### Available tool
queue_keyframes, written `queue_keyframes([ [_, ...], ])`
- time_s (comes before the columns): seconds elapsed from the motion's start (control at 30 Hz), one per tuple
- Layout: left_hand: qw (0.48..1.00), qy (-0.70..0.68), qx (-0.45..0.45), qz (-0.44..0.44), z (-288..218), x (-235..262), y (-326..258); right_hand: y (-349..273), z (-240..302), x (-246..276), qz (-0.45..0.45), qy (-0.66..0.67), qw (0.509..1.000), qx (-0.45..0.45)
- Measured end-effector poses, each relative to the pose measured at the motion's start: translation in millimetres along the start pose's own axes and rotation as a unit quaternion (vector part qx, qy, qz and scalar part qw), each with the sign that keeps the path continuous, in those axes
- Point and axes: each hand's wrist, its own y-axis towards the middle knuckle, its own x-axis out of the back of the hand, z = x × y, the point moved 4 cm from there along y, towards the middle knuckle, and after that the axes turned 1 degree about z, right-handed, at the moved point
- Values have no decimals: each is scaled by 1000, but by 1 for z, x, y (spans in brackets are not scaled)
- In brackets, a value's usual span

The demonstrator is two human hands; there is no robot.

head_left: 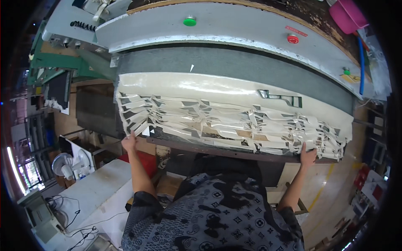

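Note:
A wide glossy cream sheet [184, 83] lies across the grey bed of a machine. Its near part is cut through with many openings, leaving a web of thin, partly lifted strips. At the sheet's near left corner, my left hand [130, 142] is closed on its edge. My right hand [308, 155] grips the near edge toward the right end, thumb on top of the strips. On the solid far part, right of the middle, rests a narrow dark green frame like a cutting die [280, 98], apart from both hands.
Beyond the bed [167, 58] runs a grey machine beam [238, 31] with a green button [189, 21] and a red button [292, 39]. A pink bin [348, 16] stands at the far right. To my left are a white table [100, 188] and a fan [65, 165].

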Motion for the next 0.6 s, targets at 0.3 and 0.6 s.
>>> queue_keyframes([
  [0.3, 937, -333, -54, 96, -149, 92, 9, 61, -45, 5, -56, 16, 995, 84],
  [0.6, 981, -37, -121, 150, -121, 157, 26, 105, -98, 94, 137, -6, 983, 125],
])
